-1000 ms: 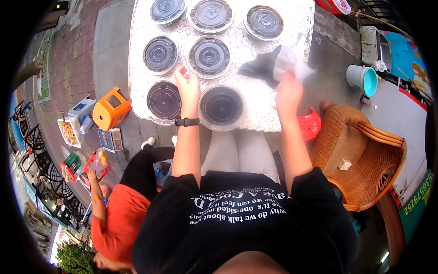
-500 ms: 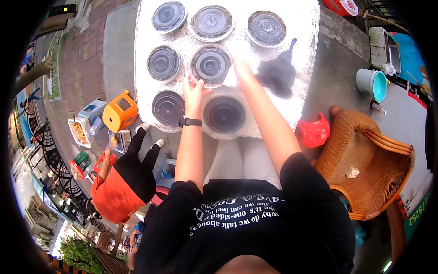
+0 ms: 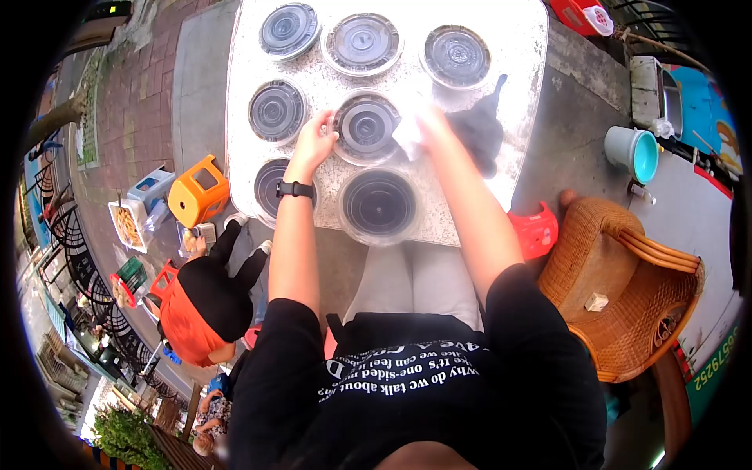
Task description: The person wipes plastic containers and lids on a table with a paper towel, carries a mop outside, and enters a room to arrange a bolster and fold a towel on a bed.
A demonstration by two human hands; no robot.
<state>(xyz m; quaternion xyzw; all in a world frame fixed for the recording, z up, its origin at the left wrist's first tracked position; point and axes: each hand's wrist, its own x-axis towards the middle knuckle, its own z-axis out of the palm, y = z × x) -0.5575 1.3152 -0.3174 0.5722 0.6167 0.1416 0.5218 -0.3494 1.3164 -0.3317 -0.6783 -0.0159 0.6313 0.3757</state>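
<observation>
The left hand [image 3: 316,143] touches a lidded bowl [image 3: 365,125]; its grip is hard to tell. The right hand [image 3: 432,125] holds a white wipe [image 3: 408,136] beside it.

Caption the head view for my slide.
Left hand at one side of a round lidded container, right hand holding a white cloth or tissue at the other, above a speckled table.

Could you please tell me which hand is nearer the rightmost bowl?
The right hand, in front of the rightmost bowl; the left hand is farther away, at the left edge of the middle bowl.
</observation>
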